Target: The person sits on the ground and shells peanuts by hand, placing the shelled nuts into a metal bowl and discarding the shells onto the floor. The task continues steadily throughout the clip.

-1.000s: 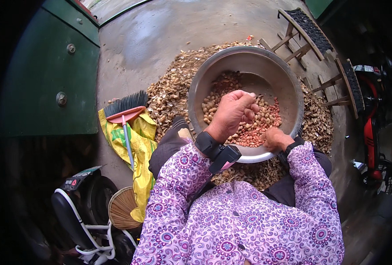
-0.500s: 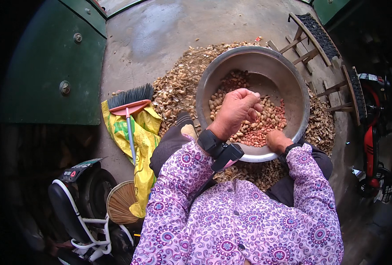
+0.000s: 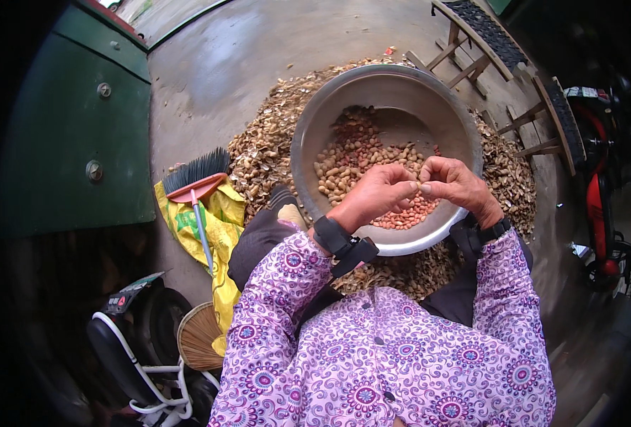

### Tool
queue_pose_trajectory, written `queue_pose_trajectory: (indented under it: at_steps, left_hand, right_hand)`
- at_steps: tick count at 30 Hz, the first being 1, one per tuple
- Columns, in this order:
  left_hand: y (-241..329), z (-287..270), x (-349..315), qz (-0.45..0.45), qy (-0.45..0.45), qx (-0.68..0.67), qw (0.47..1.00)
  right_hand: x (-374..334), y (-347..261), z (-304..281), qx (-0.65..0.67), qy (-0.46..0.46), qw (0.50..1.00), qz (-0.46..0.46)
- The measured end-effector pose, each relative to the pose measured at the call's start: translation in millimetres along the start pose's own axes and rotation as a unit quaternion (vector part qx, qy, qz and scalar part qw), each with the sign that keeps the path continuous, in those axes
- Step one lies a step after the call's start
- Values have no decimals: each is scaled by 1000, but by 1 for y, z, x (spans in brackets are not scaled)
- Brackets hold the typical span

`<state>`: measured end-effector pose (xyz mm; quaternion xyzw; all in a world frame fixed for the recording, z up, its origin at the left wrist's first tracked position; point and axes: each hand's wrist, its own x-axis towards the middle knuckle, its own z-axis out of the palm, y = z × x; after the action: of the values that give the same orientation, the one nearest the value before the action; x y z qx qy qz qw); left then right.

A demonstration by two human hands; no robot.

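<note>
Over a wide metal basin (image 3: 446, 99), my left hand (image 3: 381, 192) and my right hand (image 3: 459, 186) meet, thumbs and fingers pinched together. Between the fingertips is a peanut, mostly hidden by them. Below and beyond the hands, unshelled peanuts (image 3: 333, 179) lie at the left and middle of the basin. Reddish shelled kernels (image 3: 404, 217) are gathered at its near side, and darker reddish ones (image 3: 351, 128) at the far left. The basin sits at my knees, on a heap of broken peanut shells.
Peanut shells (image 3: 266, 135) spread over the floor around the basin. To the left lie a broom (image 3: 200, 186) and a yellow sack (image 3: 223, 285), near a straw brush (image 3: 200, 336). Two wooden stools (image 3: 472, 39) are at the far right. A green door (image 3: 73, 142) stands left.
My right hand has risen from the nuts in the basin to meet my left hand. My left hand has come slightly lower. The view has shifted a little.
</note>
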<state>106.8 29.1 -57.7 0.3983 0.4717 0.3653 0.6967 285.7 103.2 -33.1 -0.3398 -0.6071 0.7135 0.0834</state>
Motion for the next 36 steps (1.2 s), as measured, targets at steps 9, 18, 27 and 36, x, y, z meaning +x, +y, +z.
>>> queue_pose_trajectory:
  at_steps: [9,18,27,36]
  left_hand:
    - [-1,12,23,-69,-41,-211,974]
    - [-3,26,38,-34,-19,-292,956]
    - [2,37,46,-53,-40,-282,957]
    - [0,36,48,-48,-62,-293,953]
  right_hand:
    - [-12,-4,-17,28,10,999,-14]
    - [-18,28,-33,72,129,988,-43]
    - [-23,25,-24,-53,188,977,-83]
    - [-23,21,-17,-185,236,945,-133]
